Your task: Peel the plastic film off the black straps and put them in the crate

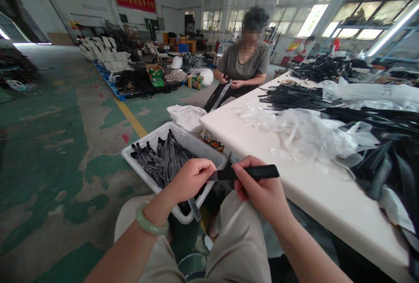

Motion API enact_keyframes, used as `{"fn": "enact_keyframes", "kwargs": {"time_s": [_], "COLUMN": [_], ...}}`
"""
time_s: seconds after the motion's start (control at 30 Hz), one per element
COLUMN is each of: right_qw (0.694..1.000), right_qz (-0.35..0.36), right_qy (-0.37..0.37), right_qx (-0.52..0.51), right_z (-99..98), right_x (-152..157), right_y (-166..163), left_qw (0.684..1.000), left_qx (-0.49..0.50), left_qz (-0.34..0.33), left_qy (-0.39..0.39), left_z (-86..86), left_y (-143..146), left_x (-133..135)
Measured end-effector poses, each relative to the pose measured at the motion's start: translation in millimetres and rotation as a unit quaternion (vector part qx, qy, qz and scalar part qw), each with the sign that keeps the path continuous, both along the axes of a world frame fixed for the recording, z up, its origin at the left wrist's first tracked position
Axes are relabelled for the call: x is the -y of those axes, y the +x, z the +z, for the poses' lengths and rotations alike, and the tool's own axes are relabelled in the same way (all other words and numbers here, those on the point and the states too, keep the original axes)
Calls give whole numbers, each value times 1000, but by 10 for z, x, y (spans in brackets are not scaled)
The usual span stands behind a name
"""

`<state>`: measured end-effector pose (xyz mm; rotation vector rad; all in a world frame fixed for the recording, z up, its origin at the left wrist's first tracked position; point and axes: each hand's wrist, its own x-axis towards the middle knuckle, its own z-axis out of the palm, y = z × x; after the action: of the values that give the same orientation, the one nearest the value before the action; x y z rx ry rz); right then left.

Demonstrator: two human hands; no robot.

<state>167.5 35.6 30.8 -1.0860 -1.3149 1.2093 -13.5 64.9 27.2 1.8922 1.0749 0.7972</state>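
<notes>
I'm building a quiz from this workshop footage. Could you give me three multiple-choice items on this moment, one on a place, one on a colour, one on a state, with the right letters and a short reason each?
1. Where is the white bin of black strips?
A. on the white table
B. to the left of the table, below its corner
C. on the blue pallet

2. What colour is the bangle on the left wrist?
A. red
B. black
C. pale green

3. How is the black strip held?
A. by both hands
B. by the left hand only
C. it lies on the table

Answers:
1 B, the white bin sits lower than the white table.
2 C, the bangle is pale green.
3 A, the left hand and the right hand both pinch the black strip.
</notes>
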Motion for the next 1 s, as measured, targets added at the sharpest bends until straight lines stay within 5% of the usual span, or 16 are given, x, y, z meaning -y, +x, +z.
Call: {"fn": "enact_keyframes", "kwargs": {"time_s": [0.23,0.37,0.5,0.57,0.67,0.77,0.9,1.0], "right_qw": [998,996,991,991,996,986,859,829], "right_qz": [53,32,50,60,66,2,-232,-251], "right_qy": [-21,5,-10,-18,-29,27,85,100], "right_qx": [-27,-78,-127,-115,-59,163,449,490], "right_z": [-31,-126,-271,-384,-595,-710,-591,-498], "right_x": [-149,-434,-615,-594,-479,-378,-447,-602], "right_y": [-223,-388,-667,-791,-764,-282,872,1511], "left_qw": [985,946,847,790,796,828,817,847], "left_qx": [-113,-228,-398,-471,-477,-503,-547,-507], "left_qz": [-22,-49,-43,-47,-69,-56,93,87], "left_qy": [126,226,351,388,368,241,157,132], "left_z": [150,534,1033,1082,669,-228,-1319,-1531], "left_y": [-179,-371,-396,-408,-543,-826,-1105,-861], "left_x": [-383,-768,-924,-955,-1016,-1058,-988,-870]}}
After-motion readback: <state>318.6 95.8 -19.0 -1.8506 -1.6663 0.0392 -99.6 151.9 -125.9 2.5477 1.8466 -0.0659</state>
